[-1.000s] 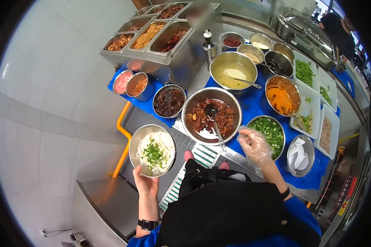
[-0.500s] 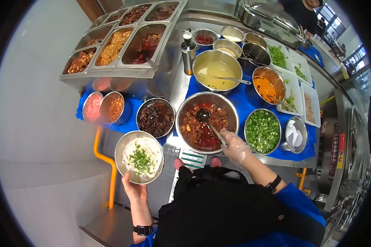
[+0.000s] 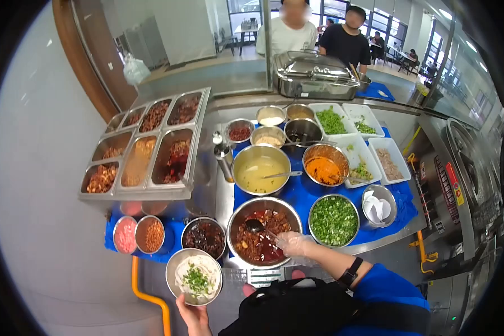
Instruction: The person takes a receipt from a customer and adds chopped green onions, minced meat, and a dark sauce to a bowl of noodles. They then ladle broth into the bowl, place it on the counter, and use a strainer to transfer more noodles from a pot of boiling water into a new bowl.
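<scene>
My left hand (image 3: 194, 317) grips the rim of a steel bowl (image 3: 172, 273) from below; white noodles topped with chopped greens (image 3: 197, 279) lie in it. My right hand (image 3: 292, 245), in a clear plastic glove, is closed round the handle of a ladle (image 3: 255, 225). The ladle's dark head rests in a large steel bowl (image 3: 292, 211) of chunky red-brown sauce. Behind my left hand's bowl is a pot of dark pieces (image 3: 204, 237). Chopped green onions (image 3: 334, 220) fill a bowl to the right of the gloved hand.
A pot of yellow broth (image 3: 259, 172) and a pot of orange sauce (image 3: 323, 169) stand behind. Raised trays (image 3: 145, 157) are at left. White tubs (image 3: 390, 161) stand at right. Beyond a steel chafing dish (image 3: 317, 75), two people (image 3: 345, 45) stand behind glass.
The view has tilted up, bringing the people and room beyond the counter into sight. Both hands keep their holds, and the ladle head is still in the sauce.
</scene>
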Demonstrator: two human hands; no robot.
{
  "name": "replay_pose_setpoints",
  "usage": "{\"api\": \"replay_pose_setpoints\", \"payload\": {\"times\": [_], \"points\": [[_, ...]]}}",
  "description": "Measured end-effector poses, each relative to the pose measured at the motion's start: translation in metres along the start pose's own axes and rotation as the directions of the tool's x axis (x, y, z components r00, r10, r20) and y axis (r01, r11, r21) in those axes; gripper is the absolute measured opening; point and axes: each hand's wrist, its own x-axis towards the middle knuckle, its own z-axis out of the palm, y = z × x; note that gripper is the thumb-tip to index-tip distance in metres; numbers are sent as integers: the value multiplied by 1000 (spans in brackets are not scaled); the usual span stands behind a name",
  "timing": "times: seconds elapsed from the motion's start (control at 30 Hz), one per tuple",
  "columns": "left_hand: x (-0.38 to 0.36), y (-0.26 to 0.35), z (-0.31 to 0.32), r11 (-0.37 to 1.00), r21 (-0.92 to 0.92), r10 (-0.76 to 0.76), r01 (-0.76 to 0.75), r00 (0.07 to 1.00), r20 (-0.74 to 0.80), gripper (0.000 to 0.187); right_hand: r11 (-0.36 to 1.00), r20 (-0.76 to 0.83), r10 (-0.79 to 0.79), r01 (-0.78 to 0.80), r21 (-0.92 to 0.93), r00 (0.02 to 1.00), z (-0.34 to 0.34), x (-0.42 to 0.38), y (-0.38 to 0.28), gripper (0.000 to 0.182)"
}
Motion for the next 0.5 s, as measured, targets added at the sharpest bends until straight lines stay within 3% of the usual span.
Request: {"api": "replay_pose_setpoints", "payload": {"times": [0.03,0.13,0.27,0.5], "points": [[-1,0,4,1000,-3,-10,11,1000,11,59,971,-45,-100,88,-221,994,-16,-18,-16,33],[-1,-5,12,1000,-31,-3,3,1000,11,58,950,93,-45,72,-304,995,-42,-31,-21,38],[-6,-8,14,999,-33,-22,23,999,44,60,909,138,-147,188,-372,979,-52,-38,-2,42],[-18,-11,32,999,34,-2,2,1000,18,56,895,207,-137,210,-394,969,-61,-40,5,41]]}}
